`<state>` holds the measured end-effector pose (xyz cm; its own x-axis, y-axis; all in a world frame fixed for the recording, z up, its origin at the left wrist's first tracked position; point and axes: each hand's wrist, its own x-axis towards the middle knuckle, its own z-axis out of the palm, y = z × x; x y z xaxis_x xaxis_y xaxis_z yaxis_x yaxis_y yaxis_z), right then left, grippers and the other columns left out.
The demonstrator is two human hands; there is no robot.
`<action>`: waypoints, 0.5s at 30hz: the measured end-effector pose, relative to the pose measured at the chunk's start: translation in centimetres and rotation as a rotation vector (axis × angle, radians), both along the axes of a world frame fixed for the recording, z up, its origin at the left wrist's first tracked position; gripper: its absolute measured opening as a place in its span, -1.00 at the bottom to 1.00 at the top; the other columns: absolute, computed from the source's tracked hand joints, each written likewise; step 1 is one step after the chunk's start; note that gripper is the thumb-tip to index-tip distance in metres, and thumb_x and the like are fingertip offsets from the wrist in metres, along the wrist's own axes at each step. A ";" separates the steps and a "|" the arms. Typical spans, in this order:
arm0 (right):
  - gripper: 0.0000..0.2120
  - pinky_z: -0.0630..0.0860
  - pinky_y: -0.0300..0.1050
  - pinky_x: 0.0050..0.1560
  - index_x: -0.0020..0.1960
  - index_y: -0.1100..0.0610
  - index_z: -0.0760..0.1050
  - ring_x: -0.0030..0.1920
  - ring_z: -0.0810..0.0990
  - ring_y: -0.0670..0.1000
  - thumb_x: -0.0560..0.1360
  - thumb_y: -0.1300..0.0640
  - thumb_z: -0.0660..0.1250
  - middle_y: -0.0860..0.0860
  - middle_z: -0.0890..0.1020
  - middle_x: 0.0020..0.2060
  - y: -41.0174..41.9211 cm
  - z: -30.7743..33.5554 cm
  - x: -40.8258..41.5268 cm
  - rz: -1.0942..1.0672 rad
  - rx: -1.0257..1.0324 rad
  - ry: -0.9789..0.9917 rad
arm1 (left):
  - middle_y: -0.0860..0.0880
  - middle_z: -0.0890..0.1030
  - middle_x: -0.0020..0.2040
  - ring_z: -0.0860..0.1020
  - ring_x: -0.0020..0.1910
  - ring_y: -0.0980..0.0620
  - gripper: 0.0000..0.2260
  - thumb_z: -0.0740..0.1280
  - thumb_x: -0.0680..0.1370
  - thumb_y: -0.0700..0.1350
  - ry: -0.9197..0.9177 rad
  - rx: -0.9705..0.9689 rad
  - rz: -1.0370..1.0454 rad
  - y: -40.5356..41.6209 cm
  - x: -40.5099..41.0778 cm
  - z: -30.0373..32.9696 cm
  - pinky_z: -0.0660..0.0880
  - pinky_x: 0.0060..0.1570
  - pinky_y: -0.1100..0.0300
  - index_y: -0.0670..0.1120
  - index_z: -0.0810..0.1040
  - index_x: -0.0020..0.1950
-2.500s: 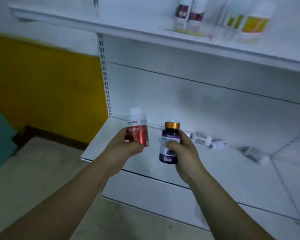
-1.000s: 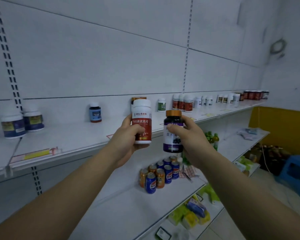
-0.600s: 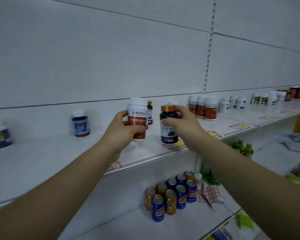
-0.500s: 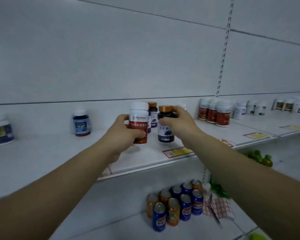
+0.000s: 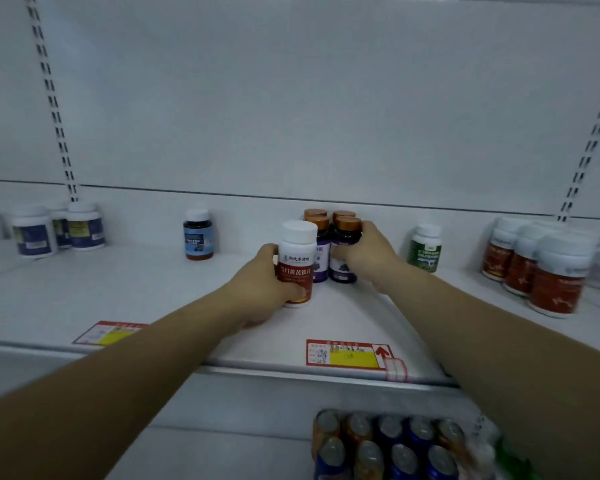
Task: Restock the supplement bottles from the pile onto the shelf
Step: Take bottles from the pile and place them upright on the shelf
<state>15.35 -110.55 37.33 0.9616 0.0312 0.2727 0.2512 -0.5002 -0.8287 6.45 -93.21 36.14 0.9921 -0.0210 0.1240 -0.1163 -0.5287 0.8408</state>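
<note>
- From the head view, we see our left hand (image 5: pixel 262 289) with its fingers wrapped round a white-capped bottle with a red label (image 5: pixel 297 265), which stands upright with its base on the white shelf (image 5: pixel 125 292), near the middle.
- Our right hand (image 5: pixel 368 258) has its fingers clamped on a dark bottle with a copper cap and purple label (image 5: pixel 343 251), upright on the shelf just right of the red-labelled one and a little farther back.
- Touching that dark bottle on its left is another copper-capped purple bottle (image 5: pixel 321 244), and two more copper caps (image 5: pixel 329 213) show behind them, against the back panel.
- Farther left stands a single brown bottle with a blue label (image 5: pixel 197 234), well apart from the group; at the far left edge is a cluster of white jars with dark blue labels (image 5: pixel 58 228).
- To the right stands a white bottle with a green label (image 5: pixel 425 247), and farther right a group of white-capped, red-labelled bottles (image 5: pixel 537 268), which look like the one in our left hand, though they are blurred.
- Two red and yellow price tags lie along the near shelf edge, one at the left (image 5: pixel 110 332) and one at the middle (image 5: pixel 349 355).
- On the lower shelf, drink cans (image 5: pixel 381 445) stand packed in rows.
</note>
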 end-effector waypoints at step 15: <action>-0.41 0.31 -0.15 0.08 0.41 0.04 0.34 0.24 0.47 0.06 0.46 -0.18 0.33 0.03 0.47 0.33 -12.9 -0.1 -7.1 -0.118 -0.484 -0.020 | 0.01 0.54 0.16 0.52 0.13 0.00 -0.42 0.47 0.40 -0.21 -0.075 -0.160 -0.145 -10.6 -1.9 2.3 0.45 0.22 -0.03 0.01 0.31 0.34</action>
<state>8.28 -123.43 37.19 0.9609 0.0497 0.2726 0.1831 -0.8523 -0.4900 4.50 -103.82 38.46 0.9679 -0.1368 0.2107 -0.2469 -0.3622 0.8988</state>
